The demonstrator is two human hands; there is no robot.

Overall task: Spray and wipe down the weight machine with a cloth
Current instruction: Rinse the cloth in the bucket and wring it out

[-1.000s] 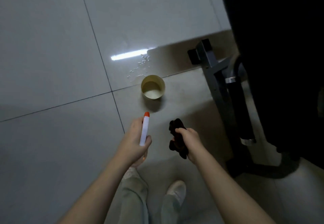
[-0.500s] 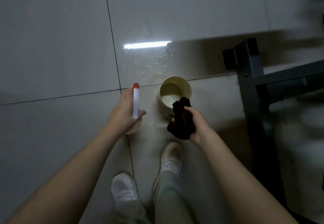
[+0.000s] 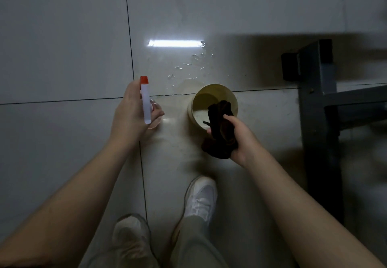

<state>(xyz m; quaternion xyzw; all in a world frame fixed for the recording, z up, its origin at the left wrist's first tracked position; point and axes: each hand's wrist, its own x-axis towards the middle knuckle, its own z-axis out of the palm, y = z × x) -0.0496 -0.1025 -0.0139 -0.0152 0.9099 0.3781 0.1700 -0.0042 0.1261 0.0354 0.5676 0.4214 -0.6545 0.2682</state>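
Grey glazed floor tiles [image 3: 62, 37] with thin dark grout lines lie beneath both grips. Ahead of the hands, a bright strip of reflected light [image 3: 174, 43] crosses the tile. Scattered water droplets [image 3: 192, 64] glisten between that strip and a small round pale-yellow bucket [image 3: 211, 86]. The bucket stands on the floor just ahead of the right-hand grip and holds a shallow pale liquid. The weight machine [image 3: 314, 91] is a dark grey, square-section metal frame with a black end cap. It stands to the right of the right-hand grip, well apart from it, with open floor between. The cloth [image 3: 221, 133] is dark, soft and bunched into folds. Its upper end overlaps the bucket's mouth in view; contact with the rim cannot be determined. The right hand [image 3: 244, 140] clasps the cloth firmly, fingers curled round the bundle, forearm extended forward. The spray bottle [image 3: 145, 102] has a slim white neck, an orange-red cap and a clear rounded body partly hidden by the palm. The left hand [image 3: 129, 112] wraps round it, cap pointing away from the person, to the left of the bucket and apart from it. Below the grips, two white shoes [image 3: 202, 200] and pale trouser legs [image 3: 194, 242] are planted on the tile.
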